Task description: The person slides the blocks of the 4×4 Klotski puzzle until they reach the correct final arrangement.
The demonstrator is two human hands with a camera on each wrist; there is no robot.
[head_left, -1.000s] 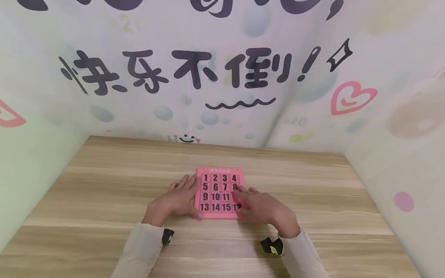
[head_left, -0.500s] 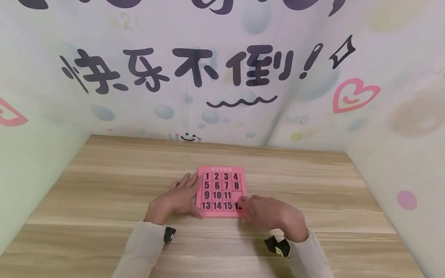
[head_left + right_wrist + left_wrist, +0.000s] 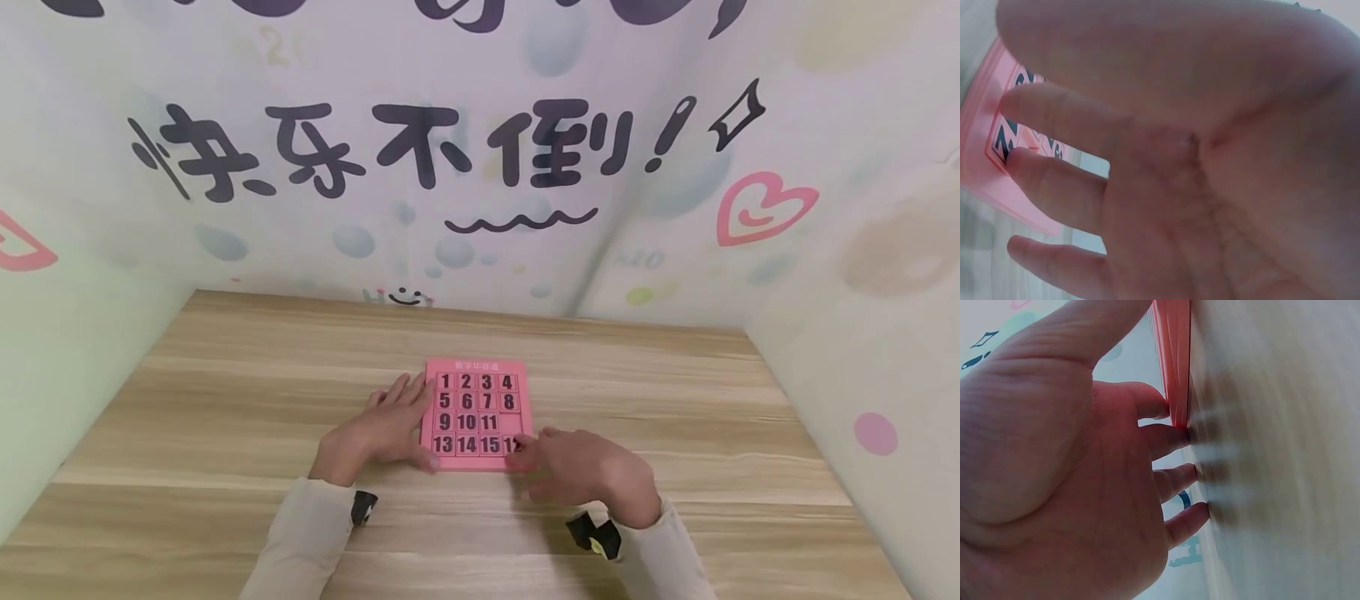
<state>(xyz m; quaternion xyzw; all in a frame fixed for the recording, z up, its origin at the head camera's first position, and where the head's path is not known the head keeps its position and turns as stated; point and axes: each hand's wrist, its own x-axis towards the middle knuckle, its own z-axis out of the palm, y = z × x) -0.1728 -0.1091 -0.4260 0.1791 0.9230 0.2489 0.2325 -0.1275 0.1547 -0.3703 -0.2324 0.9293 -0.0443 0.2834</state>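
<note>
A pink sliding number puzzle (image 3: 480, 465) lies flat on the table, with black numerals on its square tiles. The vacant slot sits right of tile 11 and below tile 8, while tile 12 (image 3: 511, 444) fills the bottom right corner. My left hand (image 3: 378, 432) rests along the puzzle's left side, fingers spread and thumb at the lower left corner. In the left wrist view, fingertips touch the table and the puzzle's edge. My right hand (image 3: 588, 468) is at the lower right corner; in the right wrist view, loosely extended fingers reach tile 12 (image 3: 1004, 140), which they partly cover.
The wood-grain table (image 3: 300, 342) extends around the puzzle on all sides. A printed white backdrop (image 3: 337, 250) stands behind it, with side panels left and right. Black devices are strapped to the left wrist (image 3: 363, 507) and the right wrist (image 3: 596, 535).
My right hand has drawn back from tile 8 and the vacant slot toward the lower right corner, uncovering both. The left hand and the tile order look the same.
</note>
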